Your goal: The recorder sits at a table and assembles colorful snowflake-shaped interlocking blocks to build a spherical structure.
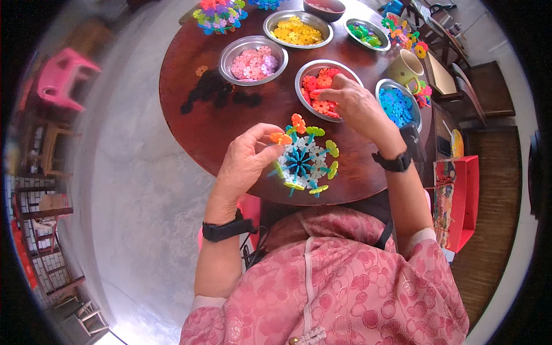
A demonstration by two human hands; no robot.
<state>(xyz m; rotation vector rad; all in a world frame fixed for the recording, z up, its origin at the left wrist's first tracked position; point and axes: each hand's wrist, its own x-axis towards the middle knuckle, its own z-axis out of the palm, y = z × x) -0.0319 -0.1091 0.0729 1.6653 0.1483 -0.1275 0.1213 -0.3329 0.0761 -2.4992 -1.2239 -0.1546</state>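
A round construction of interlocking plastic snowflake discs [313, 153] sits near the table's front edge, white with a teal centre and lime-green discs around its rim. My left hand [246, 155] pinches an orange snowflake disc [280, 138] at its upper left side. Another orange disc [298, 123] stands on the top rim. My right hand [359, 106] reaches into a metal bowl [301, 98] of red-orange snowflake discs [328, 77]. Its fingers are curled down among the discs, and the fingertips are partly hidden, so what they grip is unclear.
Metal bowls hold pink discs [253, 62], yellow discs [296, 31], green discs [363, 34] and blue discs [397, 106]. Black discs [213, 92] lie loose on the brown table [190, 135]. A mug [405, 68] stands at right; a finished colourful ball [221, 16] sits far left.
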